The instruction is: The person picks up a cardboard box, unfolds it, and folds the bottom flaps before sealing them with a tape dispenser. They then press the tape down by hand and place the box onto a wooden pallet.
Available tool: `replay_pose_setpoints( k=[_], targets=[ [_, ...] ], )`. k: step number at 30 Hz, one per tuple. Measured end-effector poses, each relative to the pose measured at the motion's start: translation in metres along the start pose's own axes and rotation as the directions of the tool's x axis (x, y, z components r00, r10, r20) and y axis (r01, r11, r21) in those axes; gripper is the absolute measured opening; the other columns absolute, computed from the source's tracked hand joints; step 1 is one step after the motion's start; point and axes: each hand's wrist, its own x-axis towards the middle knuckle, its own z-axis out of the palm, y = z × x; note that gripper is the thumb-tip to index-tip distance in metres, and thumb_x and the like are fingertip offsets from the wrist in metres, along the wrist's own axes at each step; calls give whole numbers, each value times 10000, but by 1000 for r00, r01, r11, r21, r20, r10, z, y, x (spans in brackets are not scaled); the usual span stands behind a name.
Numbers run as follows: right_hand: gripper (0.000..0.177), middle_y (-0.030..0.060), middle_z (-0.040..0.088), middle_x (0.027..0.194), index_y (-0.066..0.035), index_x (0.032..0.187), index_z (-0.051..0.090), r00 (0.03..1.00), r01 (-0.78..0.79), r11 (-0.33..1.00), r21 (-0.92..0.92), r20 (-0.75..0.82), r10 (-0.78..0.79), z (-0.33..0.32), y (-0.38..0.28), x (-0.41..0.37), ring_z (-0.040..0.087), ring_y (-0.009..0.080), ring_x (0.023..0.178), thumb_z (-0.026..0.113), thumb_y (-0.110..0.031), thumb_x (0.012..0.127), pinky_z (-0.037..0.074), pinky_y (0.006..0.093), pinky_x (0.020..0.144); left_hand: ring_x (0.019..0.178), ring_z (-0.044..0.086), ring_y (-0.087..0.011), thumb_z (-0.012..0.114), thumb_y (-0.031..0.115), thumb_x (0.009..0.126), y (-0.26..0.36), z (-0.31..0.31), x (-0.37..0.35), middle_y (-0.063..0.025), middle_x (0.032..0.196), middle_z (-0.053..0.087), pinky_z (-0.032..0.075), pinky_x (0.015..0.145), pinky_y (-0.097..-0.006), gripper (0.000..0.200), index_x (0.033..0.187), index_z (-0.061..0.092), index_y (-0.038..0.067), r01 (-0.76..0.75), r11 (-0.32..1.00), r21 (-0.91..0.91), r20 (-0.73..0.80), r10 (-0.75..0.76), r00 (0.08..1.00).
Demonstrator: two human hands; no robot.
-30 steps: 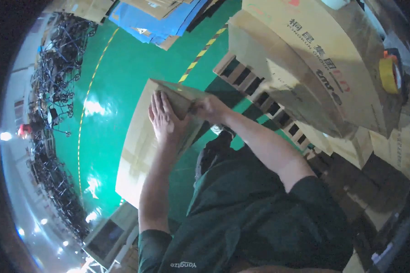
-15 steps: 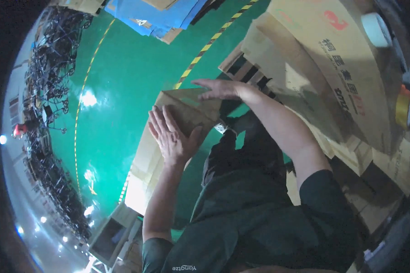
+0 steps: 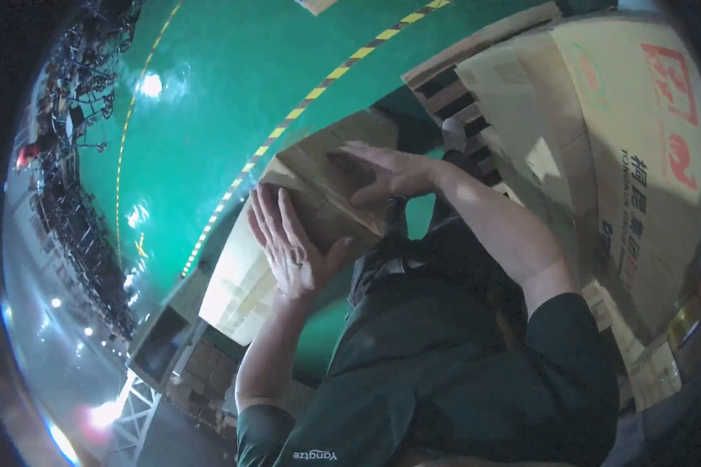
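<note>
A long brown cardboard box [image 3: 253, 268] lies tilted in front of my legs, with a crease or edge between two of its panels. My left hand [image 3: 292, 253] rests flat on the near panel, fingers stretched out and thumb apart. Across the crease, my right hand [image 3: 393, 173] is on or just over the far panel [image 3: 366, 128], its fingers extended. Neither hand grips anything. The underside of the box is hidden.
To the right, large printed cardboard sheets [image 3: 639, 156] lie stacked on a slatted pallet [image 3: 452, 101]. A yellowish tape roll [image 3: 685, 321] sits near the lower right edge. Yellow-black tape [image 3: 315, 92] crosses the green floor [image 3: 202, 117]. Dark metal frames [image 3: 70, 202] stand at left.
My right hand has come down from above the box's edge to its far panel, which now shows spread outward. My left hand stays on the near panel. The view has shifted.
</note>
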Motion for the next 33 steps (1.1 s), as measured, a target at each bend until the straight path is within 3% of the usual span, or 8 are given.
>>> replay_pose_setpoints(
  k=[2,5,12,20,23,26,29,33],
  targets=[
    [529,88,435,1250,-102,1264,462,992,28,999,26,-123,-24,5,-3,-7,405,216,1149,658,-407,878,338,366,942,1406,173,-488,493,688,832,1,-2,0,-272,1536,163,138,1111,-633,988,1491,150,37,27,1000,-5,24,-27,999],
    [341,-4,515,824,-98,863,577,984,-125,992,29,-122,127,13,-13,-27,447,132,774,575,-432,931,352,311,665,1409,157,-491,505,671,833,2,-3,0,-284,1531,163,124,1118,-632,982,1475,180,4,37,999,-26,29,-36,999],
    [179,6,635,740,-84,775,651,982,-124,992,21,-139,126,30,-36,-47,543,108,699,626,-218,891,399,275,659,1387,221,-495,544,605,832,2,-3,0,-285,1510,217,155,1114,-639,935,1456,213,-7,7,1000,-23,-24,-8,1000],
    [141,18,578,728,-66,727,584,847,313,926,-210,-380,-373,44,-27,-64,518,129,668,582,-27,863,401,271,617,1376,257,-483,541,597,837,-1,-1,1,-281,1483,285,196,1110,-612,915,1445,247,-21,13,1000,-20,-43,-14,999],
    [94,37,633,808,-60,800,629,812,161,952,-259,-513,-277,25,-16,-58,571,149,742,598,-60,888,438,277,668,1372,266,-482,535,589,851,-1,0,2,-283,1481,287,214,1097,-620,888,1448,252,-6,-8,1000,-18,-59,7,998],
    [97,1,477,655,-100,816,616,906,-31,991,-132,-423,-28,12,-19,-35,422,98,569,627,-147,900,293,262,499,1376,255,-481,540,544,856,0,-1,2,-276,1493,266,205,1095,-631,856,1458,239,16,-15,999,-32,-50,13,999],
    [139,-10,551,797,-89,927,644,992,-82,996,-40,-95,78,3,-22,-11,458,68,687,680,-217,885,335,251,597,1379,250,-480,547,531,847,0,-1,2,-267,1495,266,190,1103,-632,861,1461,232,17,1,999,-40,-44,-3,999],
    [403,56,666,1049,-38,1074,635,989,-23,999,-26,144,26,-8,-15,4,592,146,934,767,-310,808,472,294,790,1393,216,-482,526,591,844,1,-2,2,-265,1512,228,159,1108,-640,897,1469,208,32,27,999,-43,-21,-28,999]
  ],
)
